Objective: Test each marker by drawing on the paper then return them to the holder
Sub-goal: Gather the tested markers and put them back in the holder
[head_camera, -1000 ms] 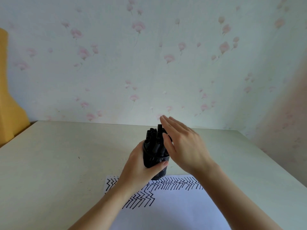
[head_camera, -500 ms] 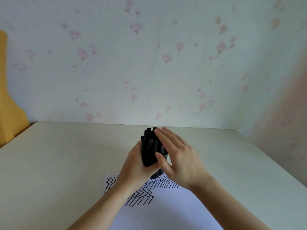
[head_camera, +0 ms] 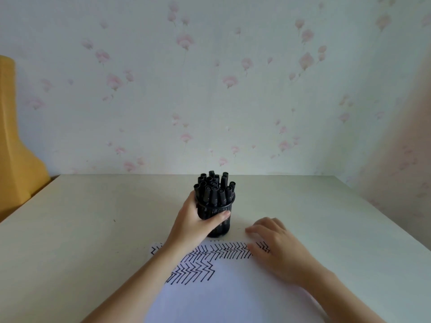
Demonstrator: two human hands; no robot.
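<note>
A black mesh holder [head_camera: 221,212] stands upright on the table just beyond the paper, packed with several capped black markers [head_camera: 214,188]. My left hand [head_camera: 194,221] wraps around the holder's left side, thumb across its front. The white paper [head_camera: 233,287] lies in front of me, its far part covered with rows of black zigzag lines. My right hand [head_camera: 277,249] rests flat on the paper's far right corner, fingers spread, holding nothing.
The pale table [head_camera: 93,229] runs back to a flowered wall [head_camera: 210,89]. A yellow object [head_camera: 16,148] stands off the table's left edge. The right wall closes in near the table's far right corner.
My right hand left the marker tops and came down to the right onto the paper's corner. The holder now sits slightly farther back, still in my left hand.
</note>
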